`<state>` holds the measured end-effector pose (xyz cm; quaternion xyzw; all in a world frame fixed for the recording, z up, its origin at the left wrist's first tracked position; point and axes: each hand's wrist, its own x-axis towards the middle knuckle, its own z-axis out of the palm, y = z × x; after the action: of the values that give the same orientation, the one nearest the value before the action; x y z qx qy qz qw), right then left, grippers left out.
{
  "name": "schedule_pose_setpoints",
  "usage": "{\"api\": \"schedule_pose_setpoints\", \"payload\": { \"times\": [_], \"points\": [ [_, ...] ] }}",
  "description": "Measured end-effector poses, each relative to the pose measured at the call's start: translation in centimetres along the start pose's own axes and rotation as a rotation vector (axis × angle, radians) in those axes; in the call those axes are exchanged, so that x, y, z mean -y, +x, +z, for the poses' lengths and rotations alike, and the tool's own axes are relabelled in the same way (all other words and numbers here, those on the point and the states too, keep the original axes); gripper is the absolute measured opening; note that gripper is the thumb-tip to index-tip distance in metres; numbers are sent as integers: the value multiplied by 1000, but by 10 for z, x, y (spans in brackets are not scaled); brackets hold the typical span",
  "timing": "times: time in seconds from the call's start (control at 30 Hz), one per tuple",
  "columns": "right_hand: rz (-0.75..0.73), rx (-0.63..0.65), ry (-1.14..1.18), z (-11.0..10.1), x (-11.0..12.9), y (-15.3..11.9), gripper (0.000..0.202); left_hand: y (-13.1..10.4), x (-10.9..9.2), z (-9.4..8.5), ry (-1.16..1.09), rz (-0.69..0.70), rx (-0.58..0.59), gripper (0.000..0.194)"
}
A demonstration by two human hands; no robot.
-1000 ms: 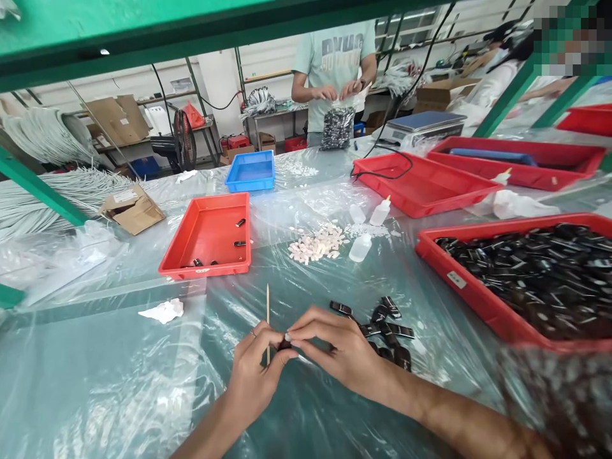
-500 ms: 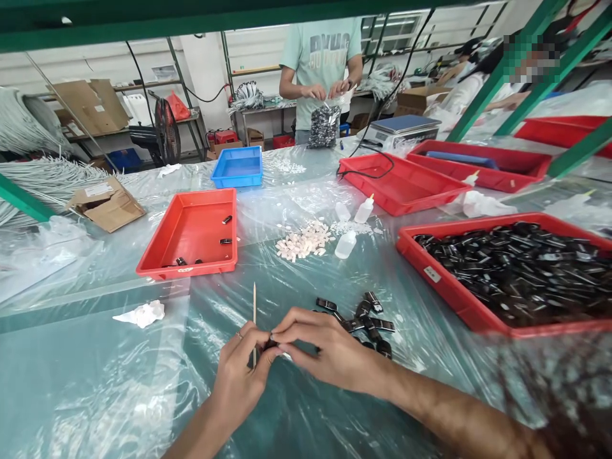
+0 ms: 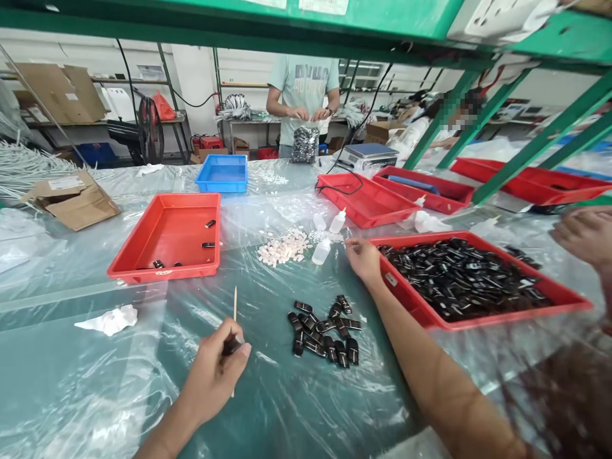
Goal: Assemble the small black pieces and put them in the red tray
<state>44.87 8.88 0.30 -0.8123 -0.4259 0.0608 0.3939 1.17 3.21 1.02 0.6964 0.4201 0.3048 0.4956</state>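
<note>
Tabletop: a green tabletop (image 3: pixel 71 382) under wrinkled clear plastic sheet, with green shelf framing overhead.
Room: a workshop; a person in a pale T-shirt (image 3: pixel 302 83) stands at the far side handling a bag of dark parts, and cardboard boxes sit along the back.
My left hand (image 3: pixel 213 373): closed around a small black part (image 3: pixel 233 345) and a thin wooden stick (image 3: pixel 234 305) that points up from my fist.
My right hand (image 3: pixel 363 258): stretched out and resting at the corner of the big red tray (image 3: pixel 564 296); I cannot tell whether my fingers are open or pinched.
Black parts: a loose pile (image 3: pixel 325 331) of about a dozen lies between my hands; the big tray holds far too many to count.
Trays: one blue (image 3: pixel 222 173), five red; the nearest left red tray (image 3: pixel 143 255) holds four black pieces.
Bottles: three small white ones (image 3: pixel 321 250), just beside a heap of pale pellets (image 3: pixel 282 248).
Tissue: one crumpled piece (image 3: pixel 109 319) to my left.
</note>
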Motion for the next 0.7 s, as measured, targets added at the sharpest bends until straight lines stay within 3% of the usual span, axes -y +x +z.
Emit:
{"api": "schedule_pose_setpoints", "payload": {
  "times": [0.1,0.23,0.47,0.7],
  "points": [
    [48,100,-123,14,-8,6,33,2,3,1,-8,-25,26,34],
    [49,136,-242,28,-7,8,40,0,4,4,-34,-110,23,21],
    [-32,127,-277,29,-10,8,35,-13,0,14,27,-128,90,19],
    [-95,111,-243,28,-9,10,29,-10,-2,14,20,-107,101,23]
  ]
}}
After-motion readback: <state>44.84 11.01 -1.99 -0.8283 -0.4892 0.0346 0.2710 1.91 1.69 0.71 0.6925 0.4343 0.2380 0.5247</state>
